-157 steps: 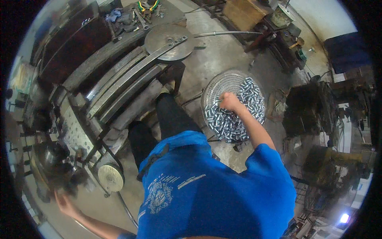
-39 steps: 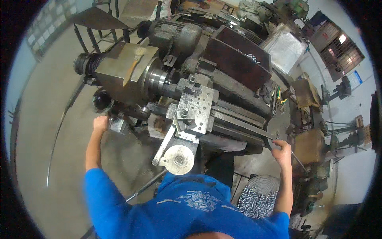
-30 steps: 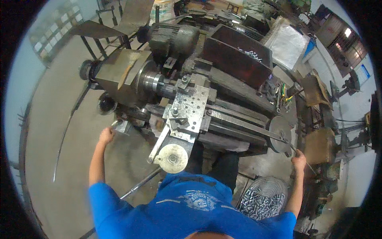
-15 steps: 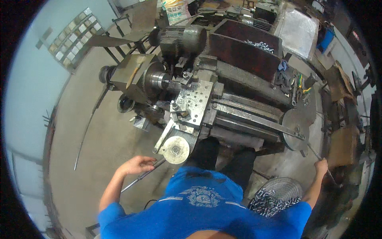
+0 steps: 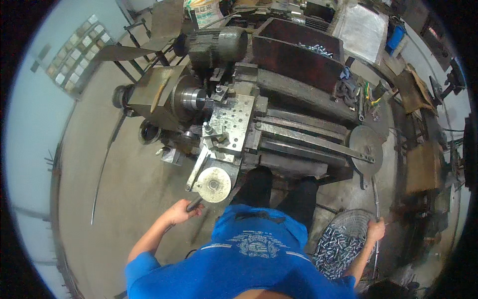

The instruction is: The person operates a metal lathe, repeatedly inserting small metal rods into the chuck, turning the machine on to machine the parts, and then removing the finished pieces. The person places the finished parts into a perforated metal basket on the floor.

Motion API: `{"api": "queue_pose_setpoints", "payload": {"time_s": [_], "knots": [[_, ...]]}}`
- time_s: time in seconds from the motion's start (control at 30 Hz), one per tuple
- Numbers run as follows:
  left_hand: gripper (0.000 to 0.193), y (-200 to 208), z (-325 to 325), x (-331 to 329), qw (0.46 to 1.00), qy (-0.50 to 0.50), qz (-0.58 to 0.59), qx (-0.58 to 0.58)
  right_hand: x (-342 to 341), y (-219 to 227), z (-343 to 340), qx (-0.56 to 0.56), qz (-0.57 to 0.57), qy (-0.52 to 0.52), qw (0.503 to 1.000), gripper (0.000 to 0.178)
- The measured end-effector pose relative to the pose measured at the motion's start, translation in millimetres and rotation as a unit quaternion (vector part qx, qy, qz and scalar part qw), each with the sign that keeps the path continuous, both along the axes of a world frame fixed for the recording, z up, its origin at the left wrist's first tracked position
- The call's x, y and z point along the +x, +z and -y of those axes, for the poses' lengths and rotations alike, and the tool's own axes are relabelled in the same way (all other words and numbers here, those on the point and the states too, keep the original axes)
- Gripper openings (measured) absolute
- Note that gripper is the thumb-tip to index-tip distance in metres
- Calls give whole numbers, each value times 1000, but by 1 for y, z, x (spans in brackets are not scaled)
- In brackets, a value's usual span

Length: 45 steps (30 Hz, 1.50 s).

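Both hands on lathe controls.
Left hand [image 5: 180, 213] curled round the dark handle [image 5: 194, 204] just near-left of the handwheel [image 5: 213, 185]; right hand [image 5: 376, 230] grips the long upright lever [image 5: 374, 199], beside the basket [image 5: 348, 224].

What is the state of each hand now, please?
Left hand: closed on the dark handle by the round handwheel.
Right hand: closed on the thin metal rod beside the basket.
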<state>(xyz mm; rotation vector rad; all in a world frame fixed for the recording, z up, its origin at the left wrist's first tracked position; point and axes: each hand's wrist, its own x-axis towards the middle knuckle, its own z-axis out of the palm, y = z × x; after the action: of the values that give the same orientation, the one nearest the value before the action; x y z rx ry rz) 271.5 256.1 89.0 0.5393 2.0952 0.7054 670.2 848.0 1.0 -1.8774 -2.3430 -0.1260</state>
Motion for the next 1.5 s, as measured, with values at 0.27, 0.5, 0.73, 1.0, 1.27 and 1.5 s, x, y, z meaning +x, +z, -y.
{"api": "queue_pose_setpoints", "payload": {"time_s": [0.27, 0.5, 0.73, 1.0, 1.27, 1.5], "knots": [[28, -4, 1, 2, 999, 18, 4, 37, -30, 21, 64, -15, -77, -35, 996, 32], [27, 2, -3, 2, 1000, -7, -17, 12, -42, 29, 85, -59, -73, -51, 994, 34], [25, 6, -5, -2, 1000, -8, 5, 29, -32, 25, 79, -78, -44, -20, 996, 42], [29, 8, -15, -10, 999, -9, 49, 2, 71, 16, 102, -207, -32, -91, 974, 37], [24, -4, -14, -21, 984, -23, 170, 50, 150, -9, 148, -182, -44, -197, 962, 37], [26, -3, -17, -22, 972, -14, 218, 86, 160, -8, 154, -121, 17, -200, 972, 39]]}}
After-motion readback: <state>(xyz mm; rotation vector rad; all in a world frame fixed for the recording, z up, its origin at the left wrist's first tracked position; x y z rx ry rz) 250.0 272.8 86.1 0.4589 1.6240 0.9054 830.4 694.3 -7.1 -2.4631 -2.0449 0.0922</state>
